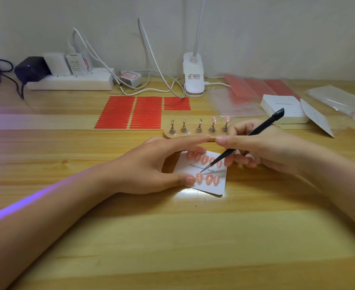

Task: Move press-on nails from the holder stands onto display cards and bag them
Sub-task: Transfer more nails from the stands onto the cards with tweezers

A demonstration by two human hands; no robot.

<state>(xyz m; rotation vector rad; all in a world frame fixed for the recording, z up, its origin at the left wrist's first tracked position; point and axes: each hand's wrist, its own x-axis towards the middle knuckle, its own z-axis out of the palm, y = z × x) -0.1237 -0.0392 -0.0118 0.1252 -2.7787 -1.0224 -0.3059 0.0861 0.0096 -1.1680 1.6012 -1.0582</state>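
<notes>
A white display card [220, 186] printed "Handmade Nail" lies on the wooden table with two rows of pink press-on nails [209, 179] stuck to it. My left hand [151, 164] pinches the card, thumb on its near left edge and fingers over its far edge. My right hand [262, 147] grips black tweezers [224, 156] whose tip touches the leftmost nail [199, 178] of the lower row. Behind the hands stands a wooden holder base [185, 135] with several metal stands; the two right-hand stands carry pink nails [214, 119], and three on the left are bare.
Red adhesive strip sheets [130, 111] lie behind the holder. A stack of white cards [283, 108], clear bags [235, 101] and a packet [337, 100] sit at the back right. A clip lamp [193, 78], power strip [70, 81] and cables line the wall.
</notes>
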